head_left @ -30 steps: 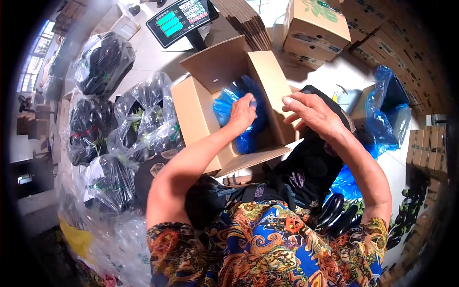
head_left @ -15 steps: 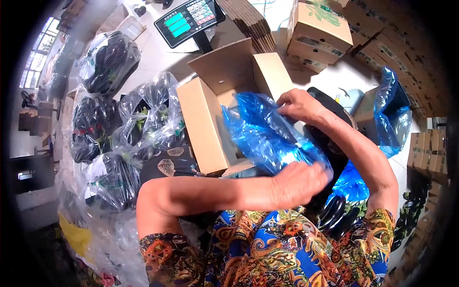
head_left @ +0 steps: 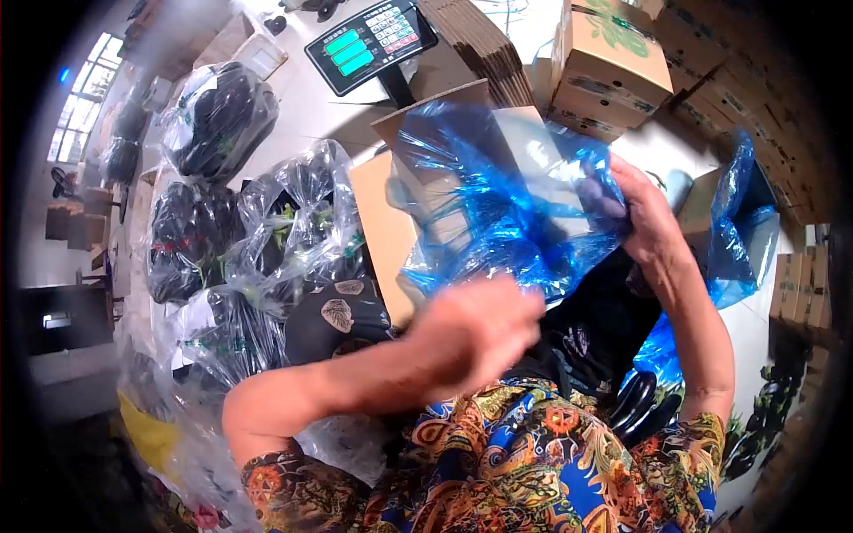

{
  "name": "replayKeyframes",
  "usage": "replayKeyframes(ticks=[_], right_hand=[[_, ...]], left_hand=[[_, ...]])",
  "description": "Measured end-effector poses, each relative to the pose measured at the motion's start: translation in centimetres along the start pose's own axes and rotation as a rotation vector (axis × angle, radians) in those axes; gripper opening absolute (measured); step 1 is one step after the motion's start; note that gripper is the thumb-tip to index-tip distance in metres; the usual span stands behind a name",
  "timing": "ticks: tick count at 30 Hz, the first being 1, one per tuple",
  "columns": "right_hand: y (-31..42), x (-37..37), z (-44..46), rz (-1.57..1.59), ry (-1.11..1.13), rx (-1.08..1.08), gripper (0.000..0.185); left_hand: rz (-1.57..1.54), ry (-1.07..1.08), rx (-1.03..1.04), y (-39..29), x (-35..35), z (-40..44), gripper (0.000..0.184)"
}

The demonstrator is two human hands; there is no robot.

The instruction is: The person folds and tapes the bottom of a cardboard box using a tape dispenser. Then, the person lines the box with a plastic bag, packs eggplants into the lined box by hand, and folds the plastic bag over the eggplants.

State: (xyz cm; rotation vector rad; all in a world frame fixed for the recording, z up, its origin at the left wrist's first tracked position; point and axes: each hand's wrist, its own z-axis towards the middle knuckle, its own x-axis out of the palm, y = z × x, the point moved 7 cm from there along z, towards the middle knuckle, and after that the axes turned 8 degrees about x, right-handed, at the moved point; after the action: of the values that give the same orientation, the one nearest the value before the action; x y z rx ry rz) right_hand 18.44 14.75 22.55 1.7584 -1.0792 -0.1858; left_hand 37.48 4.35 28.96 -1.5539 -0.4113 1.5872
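Blue bag (head_left: pixel 498 222): spread out over the open box (head_left: pixel 380 218), which shows through it
Right hand (head_left: pixel 649 213): holding the bag's right side, fingers (head_left: pixel 604 200) seen through the film
Left hand (head_left: pixel 484 324): curled and blurred by the bag's near edge; cannot tell whether it grips
Scale (head_left: pixel 371 44): beyond the box, lit green
Bagged eggplants (head_left: pixel 222 120): left of the box

Colourful paisley shirt (head_left: pixel 533 462), short sleeves (head_left: pixel 302 489); black legwear (head_left: pixel 329 311).
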Motion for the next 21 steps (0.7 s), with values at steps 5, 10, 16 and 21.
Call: replayKeyframes(ticks=[5, 10, 16, 21], right_hand=[[0.6, 2.7, -1.9, 0.118, 0.003, 0.009, 0.016], [3.9, 1.7, -4.9, -0.329, 0.107, -0.212, 0.032], [4.0, -5.6, -4.5, -1.123, -0.282, -0.187, 0.028], [4.9, -5.6, 1.4, -0.954, -0.425, -0.353, 0.032]], left_hand=[[0.478, -0.469, 0.073, 4.5, -9.5, 4.6, 0.088], [0.045, 0.251, -0.225, 17.3, -3.6, 4.2, 0.032], [-0.296, 0.017, -0.413, 15.3, -7.7, -2.7, 0.021], [-0.382, -0.373, -0.606, 15.3, -11.6, -3.6, 0.02]])
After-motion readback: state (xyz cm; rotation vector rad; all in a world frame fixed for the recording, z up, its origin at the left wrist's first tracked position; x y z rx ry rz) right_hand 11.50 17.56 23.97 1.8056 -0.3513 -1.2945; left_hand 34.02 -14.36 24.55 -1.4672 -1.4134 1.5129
